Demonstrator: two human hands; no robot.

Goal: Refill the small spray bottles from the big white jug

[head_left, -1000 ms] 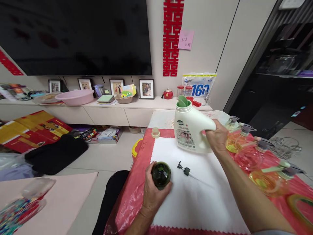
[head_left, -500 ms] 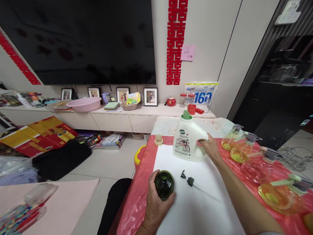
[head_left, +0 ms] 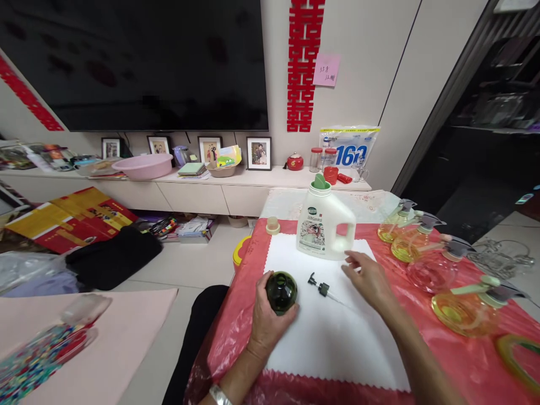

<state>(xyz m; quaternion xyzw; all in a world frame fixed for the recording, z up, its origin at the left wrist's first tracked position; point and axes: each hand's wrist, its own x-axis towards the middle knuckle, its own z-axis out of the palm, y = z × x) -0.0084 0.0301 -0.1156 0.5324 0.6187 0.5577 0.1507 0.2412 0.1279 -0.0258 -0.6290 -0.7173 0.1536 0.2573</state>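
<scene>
My left hand [head_left: 272, 318] is wrapped round a dark green bottle [head_left: 282, 293], its open mouth facing up, over a white sheet [head_left: 320, 343]. Away from any object, my right hand [head_left: 369, 275] hovers with fingers apart, just in front of a big white detergent jug [head_left: 324, 222]. The jug stands upright and uncapped, a green spout in its neck. Between my hands lies a black pump head [head_left: 323, 288] with its clear tube pointing right. A translucent cap [head_left: 273, 225] sits left of the jug.
Several clear pump bottles [head_left: 432, 270] of yellow and pink liquid line the right side of the red-covered table [head_left: 248, 270]. A roll of tape [head_left: 521, 354] lies at the near right. Behind runs a low cabinet [head_left: 202, 194] with photo frames and a pink basin [head_left: 143, 166].
My right hand has let go of the jug's handle and drawn back toward me. The jug stays standing on the sheet. My left hand still grips the green bottle.
</scene>
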